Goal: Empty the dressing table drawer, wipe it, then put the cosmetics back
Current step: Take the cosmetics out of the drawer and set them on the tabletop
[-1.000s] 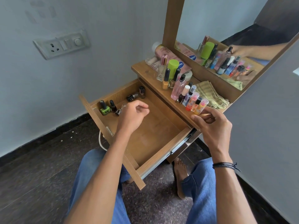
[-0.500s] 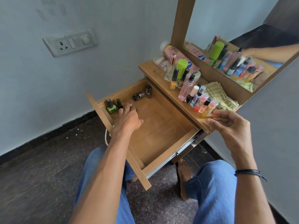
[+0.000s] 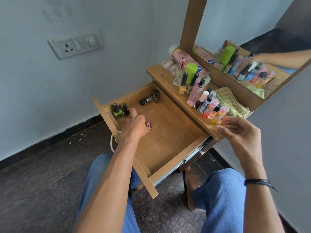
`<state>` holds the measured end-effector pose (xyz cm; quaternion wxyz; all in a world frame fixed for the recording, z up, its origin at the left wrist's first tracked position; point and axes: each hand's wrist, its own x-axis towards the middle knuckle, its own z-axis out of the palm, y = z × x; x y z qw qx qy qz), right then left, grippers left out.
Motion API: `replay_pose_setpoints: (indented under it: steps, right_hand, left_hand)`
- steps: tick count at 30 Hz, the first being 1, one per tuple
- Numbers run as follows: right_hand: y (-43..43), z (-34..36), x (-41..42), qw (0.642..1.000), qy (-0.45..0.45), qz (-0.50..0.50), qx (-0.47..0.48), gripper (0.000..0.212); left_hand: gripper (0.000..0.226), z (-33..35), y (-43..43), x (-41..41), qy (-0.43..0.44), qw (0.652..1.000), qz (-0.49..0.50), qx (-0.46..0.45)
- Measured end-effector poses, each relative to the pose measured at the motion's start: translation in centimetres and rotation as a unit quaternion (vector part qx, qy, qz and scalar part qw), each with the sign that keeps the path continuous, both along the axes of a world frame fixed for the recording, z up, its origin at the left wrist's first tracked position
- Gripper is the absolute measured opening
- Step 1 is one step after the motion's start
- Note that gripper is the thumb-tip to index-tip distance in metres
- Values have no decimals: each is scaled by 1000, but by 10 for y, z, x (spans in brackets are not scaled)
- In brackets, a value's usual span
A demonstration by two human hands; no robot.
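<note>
The wooden drawer (image 3: pixel 176 158) is pulled out over my lap, its floor mostly bare. In its far left corner stand a green nail polish bottle (image 3: pixel 117 111) and a black one (image 3: pixel 125 109). Two dark bottles (image 3: pixel 150 98) sit in the far right corner. My left hand (image 3: pixel 136 123) reaches into the drawer beside the black bottle. A small pink tube (image 3: pixel 148 125) shows at its thumb side; whether it is gripped is unclear. My right hand (image 3: pixel 239 132) hovers open at the tabletop's front edge, next to the row of cosmetics (image 3: pixel 208 105).
On the tabletop (image 3: pixel 159 73) are a green-capped bottle (image 3: pixel 191 72), a pink lotion bottle (image 3: pixel 180 55) lying down and a folded green cloth (image 3: pixel 230 103). A mirror (image 3: pixel 252 39) stands behind. A switch plate (image 3: pixel 75 45) is on the wall. My bare foot (image 3: pixel 191 185) rests under the drawer.
My left hand went from a fist above the drawer down into its far left corner. The pink tube now shows farther right of the black bottle. My right hand opened and drew back slightly.
</note>
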<state>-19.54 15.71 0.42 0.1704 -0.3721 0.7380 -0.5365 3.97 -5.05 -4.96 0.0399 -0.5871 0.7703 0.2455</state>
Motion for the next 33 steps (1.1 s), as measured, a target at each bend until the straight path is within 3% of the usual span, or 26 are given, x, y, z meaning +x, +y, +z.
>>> replay_pose_setpoints:
  steps: [3, 8, 11, 13, 16, 21, 26, 33]
  right_hand:
    - [7, 18, 8, 997, 38, 49, 39, 12]
    - [19, 60, 29, 975, -46, 214, 40, 53]
    - [-3, 58, 49, 950, -11, 287, 121, 44]
    - [-31, 44, 74, 931, 76, 312, 171, 29]
    - [-80, 5, 111, 917, 183, 285, 210, 15]
    - [-137, -45, 141, 895, 304, 216, 245, 30]
    - [-150, -61, 146, 883, 315, 227, 263, 20]
    - [-140, -66, 141, 898, 285, 209, 263, 11]
  left_hand:
    - [46, 0, 0, -1, 15, 1000, 2, 3]
    - [35, 2, 1, -1, 20, 1000, 20, 5]
    - [18, 10, 5, -2, 36, 998, 47, 17]
    - [28, 12, 7, -2, 50, 997, 64, 4]
    - [17, 12, 9, 1, 54, 996, 68, -7]
    - [31, 11, 7, 3, 34, 997, 48, -39]
    - [16, 10, -1, 4, 69, 994, 62, -52]
    - [30, 15, -1, 3, 89, 991, 81, -65]
